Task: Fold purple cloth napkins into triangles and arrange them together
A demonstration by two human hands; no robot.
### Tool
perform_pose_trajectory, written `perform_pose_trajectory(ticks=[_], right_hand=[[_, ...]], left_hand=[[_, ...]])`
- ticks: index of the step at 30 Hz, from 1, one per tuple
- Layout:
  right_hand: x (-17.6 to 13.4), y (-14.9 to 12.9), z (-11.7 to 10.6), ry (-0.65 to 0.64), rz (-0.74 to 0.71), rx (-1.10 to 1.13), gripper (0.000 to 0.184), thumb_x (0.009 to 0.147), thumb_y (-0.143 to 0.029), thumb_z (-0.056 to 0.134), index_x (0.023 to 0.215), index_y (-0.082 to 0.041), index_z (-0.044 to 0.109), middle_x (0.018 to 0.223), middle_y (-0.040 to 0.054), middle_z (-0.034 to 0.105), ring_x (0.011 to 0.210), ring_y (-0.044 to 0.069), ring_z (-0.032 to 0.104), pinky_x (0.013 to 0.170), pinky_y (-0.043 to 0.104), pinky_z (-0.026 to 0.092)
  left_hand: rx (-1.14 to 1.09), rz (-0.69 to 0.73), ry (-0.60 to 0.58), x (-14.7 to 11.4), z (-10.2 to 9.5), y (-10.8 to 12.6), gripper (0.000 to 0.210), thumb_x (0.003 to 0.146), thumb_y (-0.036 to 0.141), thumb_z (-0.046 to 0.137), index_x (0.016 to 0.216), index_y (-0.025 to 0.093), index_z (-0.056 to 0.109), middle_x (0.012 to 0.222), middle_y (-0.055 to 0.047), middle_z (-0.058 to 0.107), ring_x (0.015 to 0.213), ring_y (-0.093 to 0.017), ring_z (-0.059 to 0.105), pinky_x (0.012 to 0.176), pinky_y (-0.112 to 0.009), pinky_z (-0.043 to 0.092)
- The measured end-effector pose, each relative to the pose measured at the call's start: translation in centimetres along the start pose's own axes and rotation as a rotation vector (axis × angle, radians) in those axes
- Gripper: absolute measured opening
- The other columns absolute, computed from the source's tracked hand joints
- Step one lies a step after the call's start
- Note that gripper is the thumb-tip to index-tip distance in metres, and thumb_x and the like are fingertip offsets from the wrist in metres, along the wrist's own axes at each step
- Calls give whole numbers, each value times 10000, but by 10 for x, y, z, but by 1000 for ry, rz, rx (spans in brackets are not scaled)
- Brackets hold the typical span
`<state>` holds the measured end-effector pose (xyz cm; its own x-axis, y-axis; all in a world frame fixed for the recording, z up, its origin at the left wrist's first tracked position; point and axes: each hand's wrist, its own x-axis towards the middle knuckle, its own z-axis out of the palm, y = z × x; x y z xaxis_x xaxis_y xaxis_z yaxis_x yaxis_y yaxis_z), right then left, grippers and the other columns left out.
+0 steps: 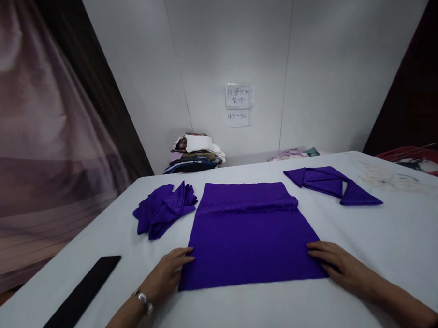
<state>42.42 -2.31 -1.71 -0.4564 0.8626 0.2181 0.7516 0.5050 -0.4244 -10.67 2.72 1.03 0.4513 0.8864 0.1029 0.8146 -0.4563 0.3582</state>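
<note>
A purple cloth napkin (251,247) lies spread on the white-covered table in front of me, with a raised ridge across its upper part. At its left edge rests my left hand (169,270), fingers stretched out with their tips on the cloth; a metal bracelet circles the wrist. My right hand (341,266) lies along the right edge, its fingers extended and touching the napkin near the lower corner. Neither hand visibly grips the cloth. Left of the napkin sits a purple napkin folded into a pleated fan shape (164,210). Purple folded napkins (323,180) with pointed ends lie at the far right.
A long black flat object (84,293) lies at the table's left side. Beyond the far edge are a stack of folded clothes (195,153) and more cloth (292,154). Paper signs (239,104) hang on the wall. A pinkish curtain (42,142) hangs at left.
</note>
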Motion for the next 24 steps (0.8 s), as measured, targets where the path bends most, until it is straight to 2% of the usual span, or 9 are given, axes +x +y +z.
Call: perform_pose_trajectory(ticks=[5,8,10,13,17,20,24], right_hand=[[25,-9,2,97,-70,-36,275,893,-307,392,1019,-252,630,1102,82,598,1021,215,541,878,396,449],[28,-16,0,133,-65,-27,273,897,-296,375,951,-236,636,1011,84,614,927,199,562,822,376,466],[20,-17,-3,134,-38,6,266,891,-282,380,974,-239,629,1017,81,609,938,196,555,833,367,464],[-3,-8,-11,109,14,39,283,876,-270,395,1049,-254,618,1105,79,587,1033,207,526,891,374,439],[-26,12,-19,4,91,52,317,863,-315,427,1125,-288,605,1240,67,532,1123,239,487,944,402,399],[-21,21,-15,-47,67,72,324,845,-335,461,1132,-294,604,1277,68,508,1165,249,455,967,417,367],[4,17,2,92,-6,149,270,826,-386,485,981,-262,669,1207,87,564,1135,246,479,956,423,368]], left_hand=[[53,96,129,17,6,0,268,781,226,455,920,277,678,1100,-29,641,1010,-196,577,881,-366,486],[70,94,200,17,10,3,247,812,300,447,883,270,682,1059,-30,658,981,-191,588,866,-359,494],[76,90,222,12,11,2,257,819,304,436,904,278,678,1067,-25,655,986,-188,588,869,-352,494],[62,92,206,-1,7,-4,279,809,262,429,936,301,674,1096,-20,644,1002,-189,589,873,-346,496],[14,38,52,-12,-2,-9,404,692,158,502,1025,338,642,1201,6,586,1089,-205,547,904,-353,481],[2,25,-9,-7,-4,-6,443,659,175,548,1057,352,626,1253,16,545,1127,-221,517,926,-372,462],[-18,48,72,9,5,8,224,704,307,566,893,303,687,1155,-17,614,1055,-219,559,909,-371,467]])
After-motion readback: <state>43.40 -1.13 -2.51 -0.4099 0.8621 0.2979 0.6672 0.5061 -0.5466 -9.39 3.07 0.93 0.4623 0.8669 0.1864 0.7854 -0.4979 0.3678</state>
